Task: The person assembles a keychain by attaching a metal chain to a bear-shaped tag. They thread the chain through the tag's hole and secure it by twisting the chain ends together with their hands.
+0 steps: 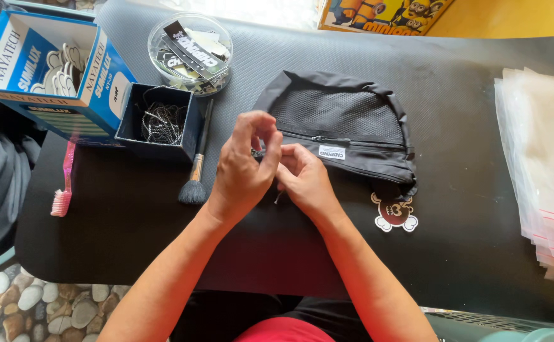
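Near the middle of the bench [131,221], a black pouch [346,136] with a mesh panel lay flat, its long axis running from the left edge toward the right edge, its zip line following the same direction. Both hands met at the pouch's left end, the end closer to the bench's left edge. The left hand [242,168] was raised a little above the cloth, its fingers [265,136] pinched together on something small and dark at the zip's end; what exactly sat in the pinch could not be told, as the hand covered it. The right hand [305,177] rested on the pouch's lower left corner, fingers curled down onto the fabric and pressing it to the bench. So the bulk of the pouch stretched away to the right of both hands, and the right hand lay nearer its body, while the left hand was nearer the zip's end.

Just left of the hands lay a soft brush [196,171], pointing toward the far edge. Beyond it stood a small dark box [156,120] of chains, a blue carton [43,63], and a round clear tub [190,54] of labels. A pink brush [63,187] lay at the left edge, a cartoon sticker [396,212] just below the pouch, and clear bags [542,164] were stacked at the right edge.
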